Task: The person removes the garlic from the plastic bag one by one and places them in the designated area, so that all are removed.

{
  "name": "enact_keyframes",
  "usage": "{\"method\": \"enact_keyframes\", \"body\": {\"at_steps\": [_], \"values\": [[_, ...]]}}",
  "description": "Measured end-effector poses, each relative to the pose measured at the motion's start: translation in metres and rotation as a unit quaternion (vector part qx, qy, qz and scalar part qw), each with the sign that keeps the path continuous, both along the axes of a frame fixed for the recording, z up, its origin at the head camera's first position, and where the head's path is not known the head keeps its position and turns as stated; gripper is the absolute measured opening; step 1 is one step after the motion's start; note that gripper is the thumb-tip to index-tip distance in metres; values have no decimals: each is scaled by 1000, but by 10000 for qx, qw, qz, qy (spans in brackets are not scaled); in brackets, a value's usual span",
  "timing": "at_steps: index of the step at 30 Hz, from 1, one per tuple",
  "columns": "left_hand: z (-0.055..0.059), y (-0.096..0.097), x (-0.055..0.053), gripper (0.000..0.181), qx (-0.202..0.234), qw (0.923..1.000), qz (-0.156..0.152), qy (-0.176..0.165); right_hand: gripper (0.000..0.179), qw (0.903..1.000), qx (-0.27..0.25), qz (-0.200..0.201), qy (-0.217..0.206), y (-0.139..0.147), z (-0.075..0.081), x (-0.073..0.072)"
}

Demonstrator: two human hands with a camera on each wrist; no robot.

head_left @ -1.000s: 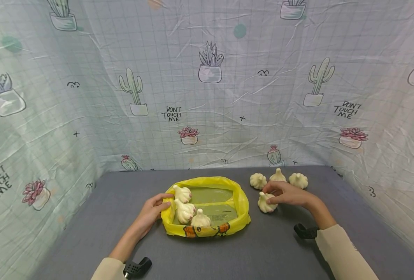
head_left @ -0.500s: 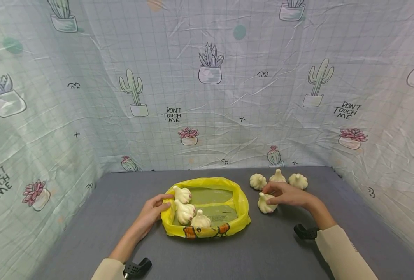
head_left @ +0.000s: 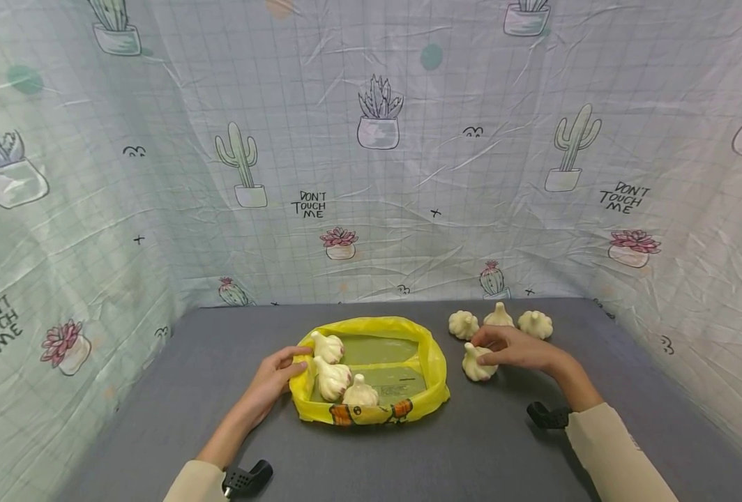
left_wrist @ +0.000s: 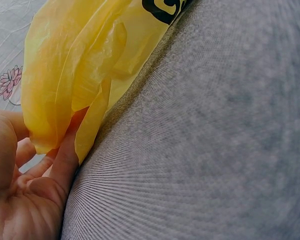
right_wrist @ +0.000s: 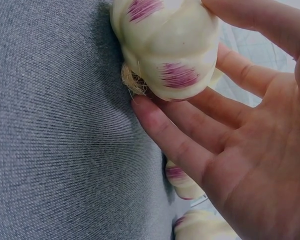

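Note:
A yellow plastic bag [head_left: 435,369] lies on the table with its mouth spread wide and its rim folded low. Inside its left part are three garlic bulbs [head_left: 333,380]. My left hand [head_left: 272,380] pinches the bag's left rim, thumb over the edge and fingers behind the plastic, as the left wrist view shows. To the right of the bag, my right hand [head_left: 517,348] grips another garlic bulb [right_wrist: 170,50] between thumb and fingers. This bulb has purple streaks and a tuft of dry roots, close against the table cloth.
Three more garlic bulbs [head_left: 535,324] stand in a row at the back right, just beyond my right hand. A grey cloth covers the table [head_left: 371,464]. Printed curtains [head_left: 409,265] with cactus drawings enclose the back and both sides.

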State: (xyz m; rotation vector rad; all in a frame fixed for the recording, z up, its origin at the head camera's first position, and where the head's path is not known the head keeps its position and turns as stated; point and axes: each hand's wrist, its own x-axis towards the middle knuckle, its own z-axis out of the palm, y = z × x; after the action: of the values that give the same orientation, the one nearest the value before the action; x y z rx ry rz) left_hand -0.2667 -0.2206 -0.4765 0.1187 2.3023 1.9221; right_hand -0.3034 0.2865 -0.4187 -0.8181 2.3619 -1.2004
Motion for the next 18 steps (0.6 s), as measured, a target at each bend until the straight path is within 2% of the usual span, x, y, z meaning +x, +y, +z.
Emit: {"method": "enact_keyframes", "body": {"at_steps": [18], "values": [[-1, 0, 0, 40, -13, 10000, -5, 30, 31, 10000, 10, -23, -28, -2, 3, 2]]}}
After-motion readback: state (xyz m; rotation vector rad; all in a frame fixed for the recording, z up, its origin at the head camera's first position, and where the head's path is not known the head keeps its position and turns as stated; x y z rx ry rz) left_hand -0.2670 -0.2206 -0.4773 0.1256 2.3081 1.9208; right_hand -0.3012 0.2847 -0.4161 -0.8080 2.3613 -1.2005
